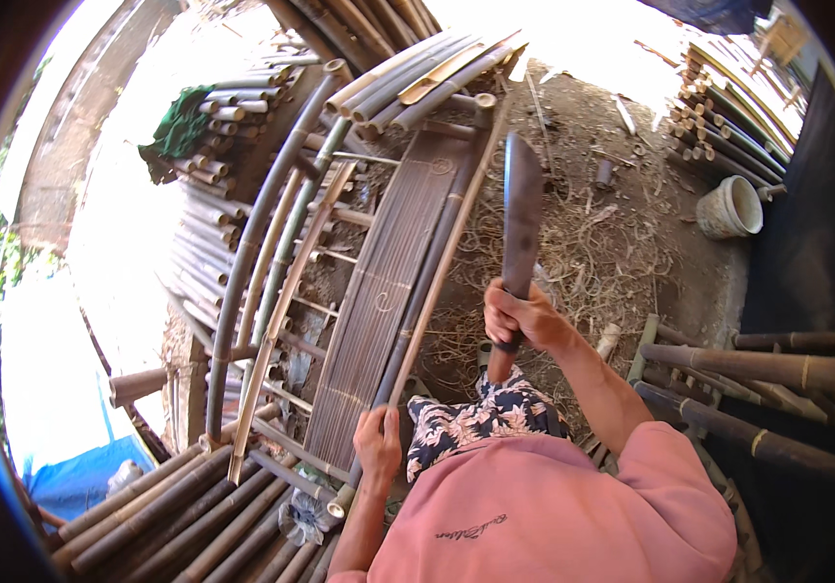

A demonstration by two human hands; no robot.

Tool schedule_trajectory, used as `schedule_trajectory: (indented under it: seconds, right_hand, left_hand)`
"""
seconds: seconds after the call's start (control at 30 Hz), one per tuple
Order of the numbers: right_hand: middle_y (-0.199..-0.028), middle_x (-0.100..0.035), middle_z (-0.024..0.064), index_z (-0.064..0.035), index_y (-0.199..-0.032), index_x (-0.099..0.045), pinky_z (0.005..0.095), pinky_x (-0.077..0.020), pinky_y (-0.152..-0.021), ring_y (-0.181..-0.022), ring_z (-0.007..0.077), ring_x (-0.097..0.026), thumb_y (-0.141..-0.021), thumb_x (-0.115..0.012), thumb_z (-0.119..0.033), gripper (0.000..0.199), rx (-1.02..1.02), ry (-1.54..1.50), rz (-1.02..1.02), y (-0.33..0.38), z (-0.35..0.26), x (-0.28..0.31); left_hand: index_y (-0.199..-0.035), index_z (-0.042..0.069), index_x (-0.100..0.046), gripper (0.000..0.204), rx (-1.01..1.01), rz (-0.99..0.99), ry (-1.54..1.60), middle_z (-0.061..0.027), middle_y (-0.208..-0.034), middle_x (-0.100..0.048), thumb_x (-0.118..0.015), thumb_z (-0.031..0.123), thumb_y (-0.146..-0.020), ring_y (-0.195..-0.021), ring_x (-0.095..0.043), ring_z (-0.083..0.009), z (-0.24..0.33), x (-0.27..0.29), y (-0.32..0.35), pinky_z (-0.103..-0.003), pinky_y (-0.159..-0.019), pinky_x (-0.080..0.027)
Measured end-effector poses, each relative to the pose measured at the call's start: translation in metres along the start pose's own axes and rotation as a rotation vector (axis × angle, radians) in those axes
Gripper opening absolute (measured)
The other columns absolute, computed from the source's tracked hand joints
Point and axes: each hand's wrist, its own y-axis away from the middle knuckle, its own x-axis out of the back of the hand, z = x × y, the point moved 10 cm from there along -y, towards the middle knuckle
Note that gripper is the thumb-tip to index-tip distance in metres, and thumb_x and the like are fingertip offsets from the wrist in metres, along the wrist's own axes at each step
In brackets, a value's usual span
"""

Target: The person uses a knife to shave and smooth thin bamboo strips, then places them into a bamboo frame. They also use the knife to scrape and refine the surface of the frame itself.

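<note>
My right hand (526, 316) is closed round the handle of a machete, whose broad dark blade (522, 209) points up and away from me over the ground. Closer in on the left, my left hand (379, 443) has its fingers curled over the near end of a long, pale bamboo strip (445, 257). That strip lies along the right edge of a low bamboo bench with a dark slatted seat (369, 301). Part of my left hand's grip is hidden from above.
Bamboo poles (417, 87) lie across the bench's far end. More poles (194, 515) lie at the near left. Dry shavings (583, 253) litter the ground. A pale bucket (729, 208) stands at right, below stacked bamboo (719, 136). A bamboo frame (758, 369) is near my right elbow.
</note>
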Motion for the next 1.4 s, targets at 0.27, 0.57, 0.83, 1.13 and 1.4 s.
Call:
schedule_trajectory:
  seconds: [0.27, 0.57, 0.83, 1.13, 1.4]
  right_hand:
    - [-0.066, -0.058, 0.0041, 0.0022, -0.109, -0.059, 0.0296, -0.0478, -0.048, -0.05, 0.0093, -0.052, -0.091, -0.067, -0.032, 0.039, -0.419, -0.228, 0.327, 0.032, 0.094, 0.031]
    - [-0.069, -0.059, 0.0046, -0.0019, -0.095, -0.06, 0.0281, -0.0466, -0.046, -0.049, 0.0102, -0.051, -0.092, -0.068, -0.036, 0.035, -0.19, -0.177, 0.705, -0.027, 0.099, 0.024]
    - [-0.065, -0.057, 0.0001, -0.0075, -0.082, -0.06, 0.0252, -0.0438, -0.044, -0.049, 0.0096, -0.053, -0.091, -0.07, -0.031, 0.027, 0.029, 0.145, 0.615, -0.055, 0.021, 0.042]
    - [-0.07, -0.061, 0.0093, -0.005, -0.094, -0.059, 0.0402, -0.0523, -0.058, -0.066, 0.027, -0.066, -0.094, -0.044, -0.063, 0.06, 0.209, 1.259, 0.717, -0.047, -0.108, 0.025]
    - [-0.073, -0.061, 0.0128, -0.0067, -0.091, -0.055, 0.0426, -0.0534, -0.059, -0.067, 0.0317, -0.067, -0.09, -0.054, -0.061, 0.054, 0.344, 1.798, 0.43, 0.007, -0.02, -0.108]
  left_hand:
    - [-0.098, 0.0, -0.064, 0.014, -0.071, 0.128, -0.053, -0.0105, -0.084, -0.062, -0.065, 0.012, -0.09, -0.067, -0.061, -0.0206, 0.023, 0.011, -0.12, -0.033, -0.06, -0.048]
    - [-0.122, 0.0, -0.062, 0.032, 0.18, 0.138, 0.803, -0.0092, -0.111, -0.066, -0.058, 0.02, -0.098, -0.104, -0.062, -0.0148, 0.065, -0.053, -0.083, -0.029, -0.09, -0.05]
    - [-0.132, -0.002, -0.052, 0.052, -0.432, -0.207, -0.078, -0.0183, -0.131, -0.056, -0.058, 0.035, -0.096, -0.123, -0.051, -0.0338, 0.163, 0.026, -0.032, -0.039, -0.104, -0.04]
    - [-0.131, -0.001, -0.055, 0.041, 0.322, -0.889, 0.839, 0.0023, -0.078, -0.055, -0.058, 0.026, -0.099, -0.055, -0.048, -0.0024, 0.048, -0.024, -0.043, -0.017, -0.048, -0.037]
    - [-0.13, 0.002, -0.059, 0.036, 0.047, -0.576, 0.581, 0.0046, -0.073, -0.052, -0.057, 0.021, -0.099, -0.064, -0.043, -0.0035, 0.075, -0.018, -0.102, -0.021, -0.054, -0.037]
